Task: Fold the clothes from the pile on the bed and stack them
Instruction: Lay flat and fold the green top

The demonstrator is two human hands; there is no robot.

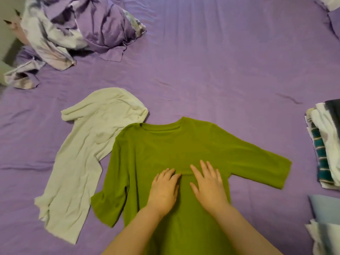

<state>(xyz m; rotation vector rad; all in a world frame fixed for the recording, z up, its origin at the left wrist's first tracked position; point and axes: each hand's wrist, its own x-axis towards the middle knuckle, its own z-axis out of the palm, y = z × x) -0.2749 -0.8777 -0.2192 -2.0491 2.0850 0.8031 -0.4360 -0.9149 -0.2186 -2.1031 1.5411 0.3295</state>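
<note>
Both bare forearms reach over the olive-green cotton T-shirt [165, 148], spread flat, collar away, on the purple bed sheet [220, 70]. Left of that shirt, partly under its shoulder, lies a crumpled pale mint garment [82, 153]. On the shirt's middle, the left hand [163, 188] and right hand [209, 184] press flat, fingers straight, gripping nothing. Right of the shirt sits a folded stack [325, 144].

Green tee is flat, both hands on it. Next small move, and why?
Probably fold the right sleeve in across the body. The olive-green cotton T-shirt lies spread on the purple bedsheet, both hands, left and right, pressing flat mid-chest, and that sleeve sticks out sideways.
</note>
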